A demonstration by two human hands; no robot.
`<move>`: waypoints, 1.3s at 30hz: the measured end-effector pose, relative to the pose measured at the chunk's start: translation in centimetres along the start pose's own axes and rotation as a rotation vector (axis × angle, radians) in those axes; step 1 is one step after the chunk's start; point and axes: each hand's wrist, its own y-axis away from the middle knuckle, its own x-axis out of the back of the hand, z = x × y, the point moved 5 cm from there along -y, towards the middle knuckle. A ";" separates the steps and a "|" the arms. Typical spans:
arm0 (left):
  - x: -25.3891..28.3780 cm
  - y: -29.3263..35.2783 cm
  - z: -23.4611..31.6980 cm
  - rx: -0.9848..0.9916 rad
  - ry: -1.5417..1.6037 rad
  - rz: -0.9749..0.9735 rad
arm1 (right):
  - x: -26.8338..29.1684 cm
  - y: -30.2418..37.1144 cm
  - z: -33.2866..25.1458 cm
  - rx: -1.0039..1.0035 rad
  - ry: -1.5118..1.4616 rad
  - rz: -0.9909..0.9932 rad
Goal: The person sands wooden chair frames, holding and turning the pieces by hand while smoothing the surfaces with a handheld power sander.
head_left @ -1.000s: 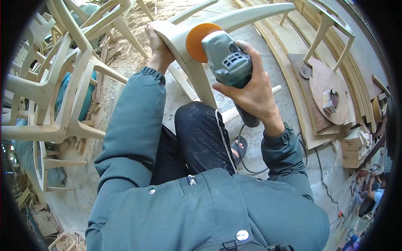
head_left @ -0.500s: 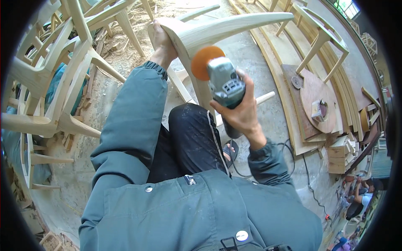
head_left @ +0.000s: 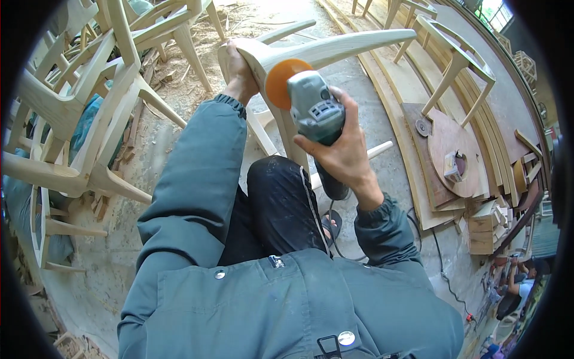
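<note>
A pale wooden chair frame (head_left: 341, 49) lies tipped in front of my knees, its curved arm reaching out to the right. My left hand (head_left: 241, 76) is wrapped round the frame's upper left corner, with some fingers hidden behind the wood. In my right hand (head_left: 348, 149) is a grey-green angle grinder (head_left: 315, 112), gripped round its body. The grinder's round orange disc (head_left: 278, 85) overlaps the bend where the curved arm meets a leg. Whether the disc touches the wood I cannot tell. My knee in dark trousers is close below the frame.
Several unfinished wooden chairs (head_left: 60, 173) crowd the left side. Wood shavings (head_left: 251, 12) cover the floor ahead. To the right lie long boards (head_left: 382, 84), with a chair frame (head_left: 457, 60) standing on them. A power cord (head_left: 441, 257) trails across the floor. Another person (head_left: 517, 293) is at far right.
The grinder has moved slightly left and turned, bringing its disc nearer the frame's bend. My left hand keeps its hold on the frame. The whole view has shifted a little.
</note>
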 end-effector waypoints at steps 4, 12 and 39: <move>-0.3 0.1 0.0 0.039 -0.044 0.077 | -1.0 4.3 3.3 0.018 -0.004 0.068; 1.0 -0.6 0.0 0.063 -0.063 0.092 | -0.5 6.3 5.8 0.035 -0.011 0.196; -0.3 0.5 -1.0 -0.002 -0.015 0.068 | 3.8 -0.7 -0.7 0.059 0.175 -0.124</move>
